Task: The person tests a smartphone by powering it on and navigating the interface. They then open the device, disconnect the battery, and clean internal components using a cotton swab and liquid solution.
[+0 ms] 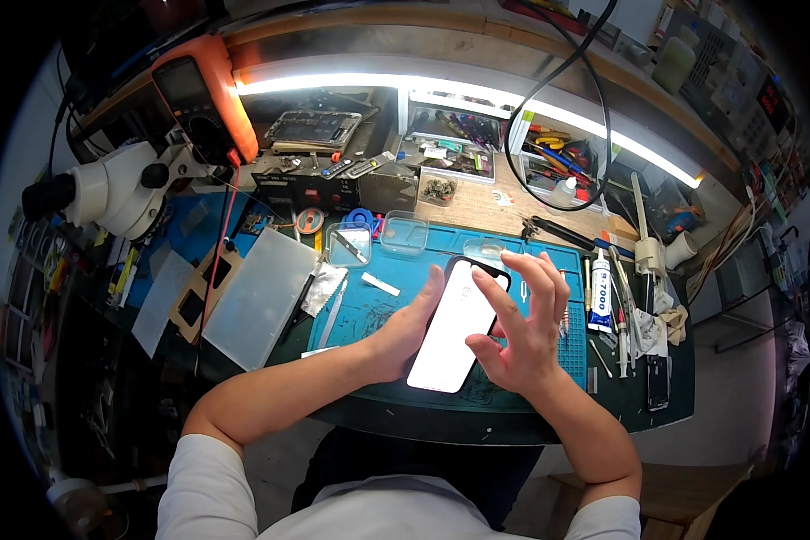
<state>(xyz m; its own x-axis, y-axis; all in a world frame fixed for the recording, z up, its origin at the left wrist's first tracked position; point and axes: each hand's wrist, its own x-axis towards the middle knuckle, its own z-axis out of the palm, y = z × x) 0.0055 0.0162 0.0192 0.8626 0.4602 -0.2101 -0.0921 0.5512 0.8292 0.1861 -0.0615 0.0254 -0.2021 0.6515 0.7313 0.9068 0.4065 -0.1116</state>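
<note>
A slim, round-cornered smartphone (443, 349) with a black rim and glowing white screen is above the blue mat (366, 310), its long axis slanting from near left to far right. The left hand (403, 337) grips its left side; the right hand (524, 346), fingers spread, overlaps its right, contact unclear.

A rectangular black-rimmed phone (450, 342) is over the flat blue mat (373, 319) on the dark green worktop (513, 429). Left of the mat lies a translucent rectangular plastic panel (265, 297); right, a blue-and-white tube (600, 292); behind left, a boxy orange-and-black multimeter (202, 103).
</note>
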